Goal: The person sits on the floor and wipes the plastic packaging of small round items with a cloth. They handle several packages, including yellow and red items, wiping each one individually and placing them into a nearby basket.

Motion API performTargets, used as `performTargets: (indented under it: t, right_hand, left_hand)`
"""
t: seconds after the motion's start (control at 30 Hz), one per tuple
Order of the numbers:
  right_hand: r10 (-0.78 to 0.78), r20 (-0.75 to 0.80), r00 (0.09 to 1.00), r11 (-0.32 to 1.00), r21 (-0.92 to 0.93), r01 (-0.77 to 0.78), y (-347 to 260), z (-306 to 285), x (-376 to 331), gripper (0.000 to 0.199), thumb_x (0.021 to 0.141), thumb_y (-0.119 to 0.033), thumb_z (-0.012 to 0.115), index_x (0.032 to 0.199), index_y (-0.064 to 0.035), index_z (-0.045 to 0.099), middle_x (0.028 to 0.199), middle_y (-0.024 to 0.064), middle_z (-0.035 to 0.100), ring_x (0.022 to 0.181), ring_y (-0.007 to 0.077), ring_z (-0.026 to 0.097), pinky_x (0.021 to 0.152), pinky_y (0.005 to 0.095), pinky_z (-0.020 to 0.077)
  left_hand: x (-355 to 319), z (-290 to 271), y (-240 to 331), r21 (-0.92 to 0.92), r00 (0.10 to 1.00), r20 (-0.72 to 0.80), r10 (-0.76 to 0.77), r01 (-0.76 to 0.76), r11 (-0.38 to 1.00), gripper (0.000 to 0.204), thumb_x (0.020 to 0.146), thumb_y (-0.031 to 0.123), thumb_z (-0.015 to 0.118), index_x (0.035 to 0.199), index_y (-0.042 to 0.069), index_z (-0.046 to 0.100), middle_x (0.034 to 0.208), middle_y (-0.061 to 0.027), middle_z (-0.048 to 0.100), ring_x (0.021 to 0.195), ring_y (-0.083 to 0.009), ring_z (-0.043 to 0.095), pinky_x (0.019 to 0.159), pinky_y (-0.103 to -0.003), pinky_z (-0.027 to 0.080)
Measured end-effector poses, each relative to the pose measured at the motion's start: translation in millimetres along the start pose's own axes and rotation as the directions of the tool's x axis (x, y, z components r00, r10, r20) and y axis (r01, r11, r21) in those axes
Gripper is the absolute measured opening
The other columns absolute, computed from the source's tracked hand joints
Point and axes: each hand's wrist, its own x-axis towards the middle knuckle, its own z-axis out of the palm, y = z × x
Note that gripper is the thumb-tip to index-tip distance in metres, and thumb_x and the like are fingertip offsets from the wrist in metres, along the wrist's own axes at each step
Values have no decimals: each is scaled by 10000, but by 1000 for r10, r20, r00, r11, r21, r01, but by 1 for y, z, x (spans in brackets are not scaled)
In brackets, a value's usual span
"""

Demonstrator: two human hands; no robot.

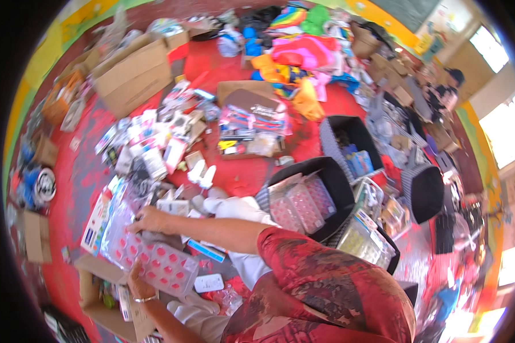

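Note:
My left hand [137, 283], with a bracelet on the wrist, grips the near edge of a clear plastic pack of pink round pieces [166, 267]. My right hand [147, 219], at the end of a red patterned sleeve, reaches across and rests its fingers on the far end of the same pack, where it meets a clear bag [117, 226]. The pack is held low over an open cardboard box [91, 286] at my lower left. My white-trousered knee [234, 208] lies just behind my right forearm.
A black bin [337, 183] holding more pink packs stands to my right, with other black bins [355, 134] behind it. Loose packets cover the red floor [240, 177]. A large cardboard box [131, 74] sits far left, bright cloth [303, 51] at the top, another person [446, 91] far right.

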Motion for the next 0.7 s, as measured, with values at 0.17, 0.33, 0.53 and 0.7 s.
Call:
performTargets:
  t: [0.17,0.33,0.53,0.7]
  right_hand:
    - [-119,-318,941,929,-371,-8,-10,-8,-11,364,695,-284,661,787,67,634,696,184,626,644,270,606,619,363,466]
    - [-405,-306,861,863,-439,250,-38,5,-33,283,703,-228,606,781,43,580,645,201,577,600,339,566,597,404,451]
    - [-500,517,694,432,-546,718,-47,45,-57,342,706,-266,651,999,-96,603,1086,125,563,1040,307,521,888,413,414]
    - [-573,550,608,101,-689,718,-40,34,-32,336,674,-78,629,1005,-136,622,1114,132,537,1011,332,522,863,434,424]
  left_hand:
    - [10,2,-7,-6,978,170,-117,120,993,449,775,175,620,1172,-5,513,1071,-90,582,973,-235,565,872,-374,467]
    - [7,6,-14,-14,956,250,-154,163,987,412,811,178,587,1175,-2,515,1118,-97,575,1030,-234,551,890,-366,458]
    - [2,4,-28,175,944,274,184,-237,956,442,835,108,524,1252,8,417,1187,-84,495,1068,-189,504,863,-322,445]
    - [-41,28,-4,118,918,328,222,-273,955,609,758,53,626,1310,47,369,1148,-98,540,1048,-208,535,853,-355,469]
